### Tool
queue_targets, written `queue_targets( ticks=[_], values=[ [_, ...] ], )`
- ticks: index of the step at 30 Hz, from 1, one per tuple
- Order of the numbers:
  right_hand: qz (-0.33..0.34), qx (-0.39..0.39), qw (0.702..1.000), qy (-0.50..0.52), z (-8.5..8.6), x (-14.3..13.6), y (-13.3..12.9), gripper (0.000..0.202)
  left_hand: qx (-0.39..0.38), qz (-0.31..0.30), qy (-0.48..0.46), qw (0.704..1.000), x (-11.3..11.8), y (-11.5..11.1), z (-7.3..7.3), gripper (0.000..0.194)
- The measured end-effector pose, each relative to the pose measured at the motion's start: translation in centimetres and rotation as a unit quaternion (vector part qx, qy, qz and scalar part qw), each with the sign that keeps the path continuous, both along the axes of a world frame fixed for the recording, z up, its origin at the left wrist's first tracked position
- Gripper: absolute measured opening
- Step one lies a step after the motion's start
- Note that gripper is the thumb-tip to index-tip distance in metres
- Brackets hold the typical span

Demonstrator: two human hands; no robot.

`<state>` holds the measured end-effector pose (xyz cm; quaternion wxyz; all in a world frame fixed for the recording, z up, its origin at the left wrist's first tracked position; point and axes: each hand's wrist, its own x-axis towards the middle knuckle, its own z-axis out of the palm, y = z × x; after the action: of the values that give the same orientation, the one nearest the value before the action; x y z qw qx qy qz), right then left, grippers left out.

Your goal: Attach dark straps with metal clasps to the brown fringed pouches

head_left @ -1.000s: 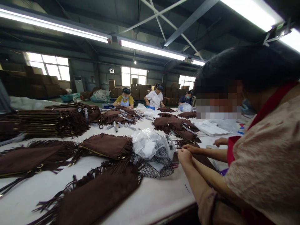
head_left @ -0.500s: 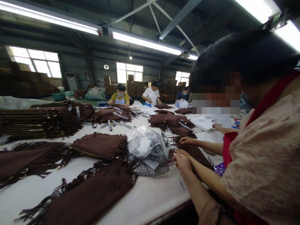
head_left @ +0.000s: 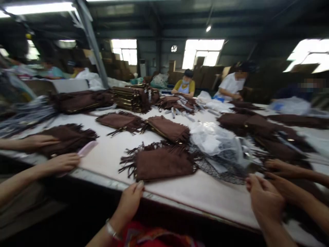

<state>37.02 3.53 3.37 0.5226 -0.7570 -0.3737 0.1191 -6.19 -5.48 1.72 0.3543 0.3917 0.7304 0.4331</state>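
Observation:
My left hand [head_left: 130,199], with a bracelet at the wrist, is at the table's front edge. Its thumb and fingers are closed beside the lower left corner of a brown fringed pouch [head_left: 164,163]; what they hold, if anything, is hidden. Over to the right, my right hand [head_left: 266,197] is closed in a pinch on something small and pale that I cannot make out. It almost meets a co-worker's hands [head_left: 280,173]. Between my hands, behind the pouch, a clear plastic bag [head_left: 214,139] rests on black-and-white speckled fabric [head_left: 228,173].
At left, another co-worker's hand [head_left: 63,164] holds a pink comb [head_left: 87,148] beside a fringed pouch [head_left: 66,137]. More brown pouches [head_left: 167,127] lie across the white table [head_left: 108,154], with a stack [head_left: 130,97] farther back. Several people work beyond.
My view has swung left, bringing in my left hand and the left co-worker's hands with the comb. My right hand stays pinched near the right co-worker's hands.

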Motion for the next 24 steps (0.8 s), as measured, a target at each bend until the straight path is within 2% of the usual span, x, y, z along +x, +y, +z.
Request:
queue_targets(
  ticks=[1, 2, 4, 6, 7, 9, 10, 12, 14, 18, 24],
  values=[
    [0.029, 0.025, 0.999, 0.002, 0.2, -2.0, -0.5, 0.039, 0.012, -0.012, 0.016, 1.0, -0.1, -0.1, -0.1, 0.043],
    [0.084, 0.038, 0.996, 0.014, 0.5, -4.3, -1.1, 0.038, 0.017, -0.022, 0.031, 0.999, -0.2, -0.1, 0.0, 0.04],
    [0.254, 0.02, 0.966, 0.053, 1.2, -9.6, -2.6, 0.035, 0.028, -0.029, 0.069, 0.997, -0.3, -0.5, 0.1, 0.037],
    [0.436, -0.029, 0.894, 0.097, 1.7, -15.1, -4.2, 0.031, 0.042, -0.035, 0.103, 0.993, -0.3, -1.1, 0.4, 0.036],
    [0.504, -0.057, 0.855, 0.106, 1.9, -17.8, -4.8, 0.029, 0.052, -0.04, 0.119, 0.991, -0.3, -1.5, 0.4, 0.035],
    [0.594, -0.097, 0.793, 0.098, 2.2, -22.4, -5.7, 0.027, 0.072, -0.053, 0.153, 0.984, -0.4, -2.2, 0.5, 0.033],
    [0.62, -0.107, 0.772, 0.09, 2.2, -24.3, -5.9, 0.027, 0.082, -0.062, 0.172, 0.98, -0.4, -2.5, 0.5, 0.031],
    [0.647, -0.119, 0.749, 0.079, 2.2, -27.2, -5.9, 0.026, 0.093, -0.081, 0.209, 0.97, -0.6, -2.8, 0.5, 0.03],
    [0.648, -0.136, 0.745, 0.079, 2.0, -29.2, -5.6, 0.026, 0.092, -0.095, 0.236, 0.963, -0.7, -3.0, 0.3, 0.029],
    [0.615, -0.172, 0.767, 0.07, 1.2, -31.2, -4.9, 0.028, 0.084, -0.107, 0.281, 0.95, -0.9, -3.1, -0.3, 0.032],
    [0.58, -0.189, 0.792, 0.013, -0.1, -32.1, -4.3, 0.033, 0.096, -0.129, 0.324, 0.932, -1.0, -3.0, -1.4, 0.032]
  ],
)
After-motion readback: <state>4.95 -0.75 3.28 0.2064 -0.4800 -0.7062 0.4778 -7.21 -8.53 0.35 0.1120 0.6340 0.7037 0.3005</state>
